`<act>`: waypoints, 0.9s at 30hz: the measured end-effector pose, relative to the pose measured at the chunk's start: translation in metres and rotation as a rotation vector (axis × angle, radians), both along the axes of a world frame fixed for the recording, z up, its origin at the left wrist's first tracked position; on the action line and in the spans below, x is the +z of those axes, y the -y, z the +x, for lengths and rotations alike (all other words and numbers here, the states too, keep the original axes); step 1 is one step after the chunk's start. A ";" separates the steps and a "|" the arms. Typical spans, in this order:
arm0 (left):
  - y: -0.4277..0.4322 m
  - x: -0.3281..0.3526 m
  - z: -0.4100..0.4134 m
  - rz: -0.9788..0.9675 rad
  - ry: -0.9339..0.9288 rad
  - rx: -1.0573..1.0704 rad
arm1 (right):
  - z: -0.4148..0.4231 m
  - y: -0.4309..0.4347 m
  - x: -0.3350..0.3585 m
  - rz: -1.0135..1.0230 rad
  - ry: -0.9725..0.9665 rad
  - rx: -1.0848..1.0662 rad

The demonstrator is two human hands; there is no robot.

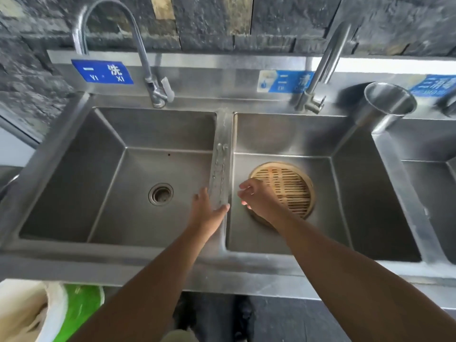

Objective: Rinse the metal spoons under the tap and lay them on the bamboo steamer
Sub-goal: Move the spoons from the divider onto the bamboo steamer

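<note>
Metal spoons (220, 169) lie lengthwise on the steel divider (223, 124) between the two basins, bowls pointing toward the wall. My left hand (206, 213) rests at the near end of the divider, thumb touching by the handle ends and fingers spread over the left basin. My right hand (257, 199) hovers over the left rim of the round bamboo steamer (292, 191), fingers loosely curled and apart, nothing in them. The steamer sits on the floor of the right basin with nothing on its slats. No water runs from the left tap (148, 70) or the right tap (323, 65).
The left basin has a round drain (160, 194). A steel cup (387, 107) stands on the ledge at the back right, beside a third basin (429, 174). Blue labels run along the backsplash. A white and green bin (61, 309) stands below the counter's front edge.
</note>
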State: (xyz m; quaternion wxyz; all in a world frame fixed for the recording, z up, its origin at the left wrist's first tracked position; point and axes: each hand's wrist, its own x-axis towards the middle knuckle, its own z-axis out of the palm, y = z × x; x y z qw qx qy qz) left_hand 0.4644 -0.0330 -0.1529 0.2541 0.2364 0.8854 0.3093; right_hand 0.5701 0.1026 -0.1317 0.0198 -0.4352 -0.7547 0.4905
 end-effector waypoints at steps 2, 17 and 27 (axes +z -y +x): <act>0.005 -0.012 0.015 -0.041 0.009 0.019 | 0.006 0.005 -0.016 -0.024 0.014 0.026; 0.019 -0.059 0.050 -0.236 -0.325 0.086 | -0.049 0.015 -0.081 0.177 0.101 -0.014; 0.018 -0.060 0.050 -0.246 -0.361 0.096 | -0.079 -0.005 -0.079 0.267 0.150 -0.069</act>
